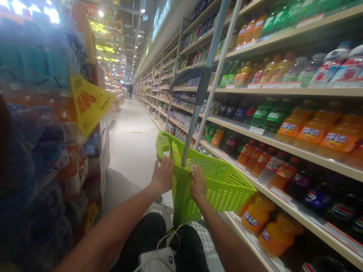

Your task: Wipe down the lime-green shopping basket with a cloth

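Note:
A lime-green shopping basket (224, 191) with perforated walls is in front of my knees, and its grey pull handle (202, 85) is extended upward. On the near rim, left of the handle's pole, my left hand (163, 175) is closed with its fingers hooked over the edge. My right hand (198, 184) grips the same rim to the right of the pole. A white power bank (157, 262) with white cables lies on my lap between my forearms. How the fingertips sit inside the basket is hidden.
Drink shelves (302, 144) run along the right, close to the basket, holding rows of soda bottles. Stacked bottle packs (31, 146) with a yellow price sign (89, 103) stand close on the left. The pale aisle floor (132, 133) stretches ahead toward a distant person (130, 91).

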{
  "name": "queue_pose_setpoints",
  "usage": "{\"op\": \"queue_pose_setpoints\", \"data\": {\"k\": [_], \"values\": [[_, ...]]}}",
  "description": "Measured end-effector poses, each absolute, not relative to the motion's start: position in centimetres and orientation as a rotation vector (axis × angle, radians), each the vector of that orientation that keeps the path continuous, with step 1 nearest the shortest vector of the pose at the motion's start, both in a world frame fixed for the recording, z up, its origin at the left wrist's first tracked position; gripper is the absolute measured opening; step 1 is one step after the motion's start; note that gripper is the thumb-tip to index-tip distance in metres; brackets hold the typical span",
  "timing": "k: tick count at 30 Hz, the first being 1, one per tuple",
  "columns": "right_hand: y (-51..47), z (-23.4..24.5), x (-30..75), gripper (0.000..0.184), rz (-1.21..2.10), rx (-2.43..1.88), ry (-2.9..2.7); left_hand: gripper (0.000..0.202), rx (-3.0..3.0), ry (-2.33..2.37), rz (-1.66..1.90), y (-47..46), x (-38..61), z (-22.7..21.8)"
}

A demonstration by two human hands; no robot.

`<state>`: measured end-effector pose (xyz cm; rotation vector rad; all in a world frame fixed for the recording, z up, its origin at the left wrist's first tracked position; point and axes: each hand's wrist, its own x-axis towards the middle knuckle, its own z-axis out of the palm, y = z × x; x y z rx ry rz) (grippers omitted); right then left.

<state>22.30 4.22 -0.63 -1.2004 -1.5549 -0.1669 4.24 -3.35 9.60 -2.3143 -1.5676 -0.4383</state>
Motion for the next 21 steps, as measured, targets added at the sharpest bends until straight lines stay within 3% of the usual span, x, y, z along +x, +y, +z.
{"op": "queue_pose_setpoints", "data": {"k": [21], "values": [[-0.1, 6.9, 16.4, 0.046, -0.160, -1.019, -1.762, 0.074, -2.350, -1.650, -0.487, -3.3, 3.4, 10.8]]}}
